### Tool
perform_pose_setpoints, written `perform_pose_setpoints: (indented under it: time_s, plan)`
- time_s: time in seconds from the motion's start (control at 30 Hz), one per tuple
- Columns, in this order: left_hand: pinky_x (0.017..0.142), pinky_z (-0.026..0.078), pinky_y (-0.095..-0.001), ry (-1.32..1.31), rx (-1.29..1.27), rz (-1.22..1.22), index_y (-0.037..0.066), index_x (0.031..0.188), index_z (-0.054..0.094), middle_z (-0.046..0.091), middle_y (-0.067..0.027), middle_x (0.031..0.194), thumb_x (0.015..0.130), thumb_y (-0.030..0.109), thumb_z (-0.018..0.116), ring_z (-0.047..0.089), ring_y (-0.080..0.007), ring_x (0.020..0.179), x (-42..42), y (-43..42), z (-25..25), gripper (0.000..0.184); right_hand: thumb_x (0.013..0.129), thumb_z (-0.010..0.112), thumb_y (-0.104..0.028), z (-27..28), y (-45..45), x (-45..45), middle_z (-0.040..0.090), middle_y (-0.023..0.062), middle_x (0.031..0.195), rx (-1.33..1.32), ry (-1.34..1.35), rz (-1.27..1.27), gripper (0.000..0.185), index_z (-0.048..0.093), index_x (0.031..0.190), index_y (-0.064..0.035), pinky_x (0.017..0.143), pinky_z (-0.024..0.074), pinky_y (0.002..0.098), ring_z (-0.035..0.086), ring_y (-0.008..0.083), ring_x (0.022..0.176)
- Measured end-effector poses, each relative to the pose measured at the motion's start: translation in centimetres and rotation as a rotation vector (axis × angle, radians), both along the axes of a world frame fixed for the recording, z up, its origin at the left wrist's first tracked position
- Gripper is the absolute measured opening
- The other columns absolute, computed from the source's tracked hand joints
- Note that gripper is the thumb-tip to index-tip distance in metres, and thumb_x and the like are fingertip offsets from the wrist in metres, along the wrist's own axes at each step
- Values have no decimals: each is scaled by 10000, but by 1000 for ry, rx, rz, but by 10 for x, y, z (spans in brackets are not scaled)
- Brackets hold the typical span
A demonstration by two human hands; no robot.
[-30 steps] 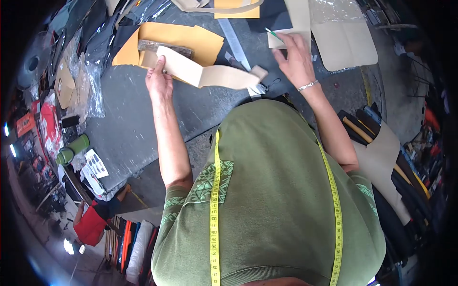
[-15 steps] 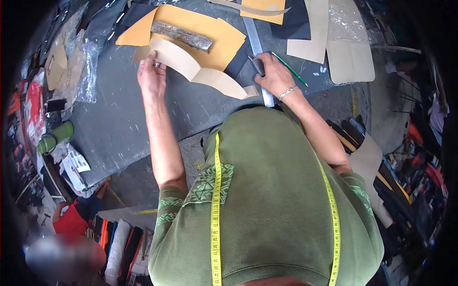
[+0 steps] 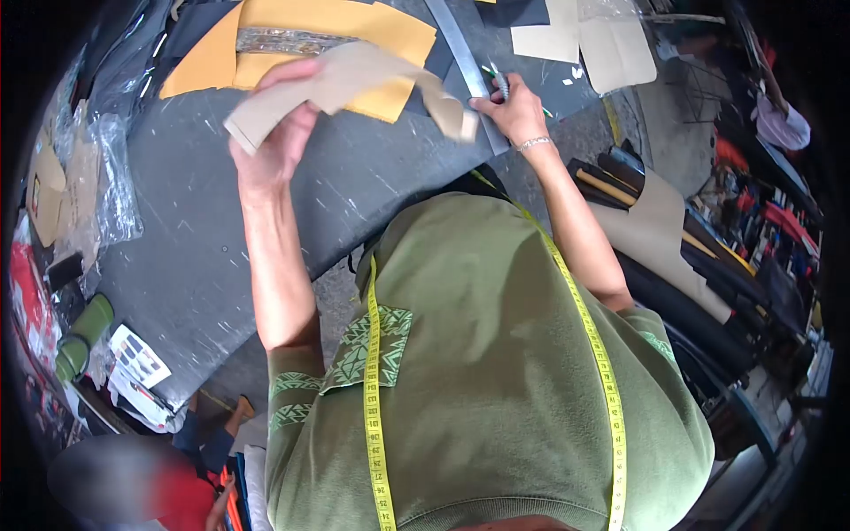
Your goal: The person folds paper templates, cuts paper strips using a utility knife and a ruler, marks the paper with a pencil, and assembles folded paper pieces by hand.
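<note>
My left hand is closed on a curved beige card strip, lifted above the table. The strip's far end curls and is blurred by motion. In my right hand is a grey-handled knife, apparently a craft cutter, pointing up and away. The right fingers rest beside a long metal ruler lying on the dark table. A green pencil lies partly hidden behind that hand. Orange-yellow card sheets lie beyond the strip, with a plastic-wrapped bar on top.
Beige card pieces and small white scraps lie at the table's right. Clear plastic wrap, a green bottle and a printed sheet are at left. Rolls of material stand at right. Another person in red is at lower left.
My left hand has raised the card strip and turned it, bringing it nearer the camera. My right hand still holds the cutter by the ruler. The whole view has shifted.
</note>
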State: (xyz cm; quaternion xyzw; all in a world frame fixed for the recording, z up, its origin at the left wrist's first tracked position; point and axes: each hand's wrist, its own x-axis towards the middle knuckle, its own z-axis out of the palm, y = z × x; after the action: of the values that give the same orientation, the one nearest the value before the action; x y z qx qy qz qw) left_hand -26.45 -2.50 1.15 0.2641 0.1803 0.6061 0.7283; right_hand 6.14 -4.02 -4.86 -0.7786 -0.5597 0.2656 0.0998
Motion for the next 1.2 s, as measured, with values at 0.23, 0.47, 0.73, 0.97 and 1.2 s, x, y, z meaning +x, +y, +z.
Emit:
perform_pose_setpoints:
  time_s: [0.23,0.47,0.73,0.97,1.2]
  plan:
    - [853,520,-303,453,486,-598,-16,1033,714,726,-74,973,906,177,705,668,-160,892,-17,1,36,232,778,743,-288,-32,-2,25,683,272,1004,49,-17,124,387,653,1029,-7,869,523,450,646,438,1014]
    - [836,506,-281,1259,-154,-695,85,1073,725,712,-14,955,877,120,732,637,-109,894,-23,-73,-48,200,837,701,-297,-17,-26,78,687,238,954,22,-83,142,310,665,1001,-36,839,506,497,642,435,972]
    - [1017,394,-511,2186,357,159,114,1041,680,588,-154,1244,833,295,738,544,-355,1187,93,-106,-59,282,862,694,-286,-17,1,142,687,223,929,164,-114,256,287,651,1009,-42,823,505,513,647,426,941]
    - [1125,271,-570,1946,575,250,163,1265,600,499,-182,1389,832,473,721,398,-365,1360,203,-90,-87,547,861,646,-325,-6,9,172,692,239,991,205,-74,346,343,678,1093,-75,882,510,480,651,409,990]
    - [1144,261,-550,2052,687,185,257,1325,616,496,-122,1416,882,519,628,384,-350,1371,195,-92,-107,515,848,606,-417,21,-36,176,697,242,914,148,50,243,447,698,1083,-48,856,518,476,666,427,920]
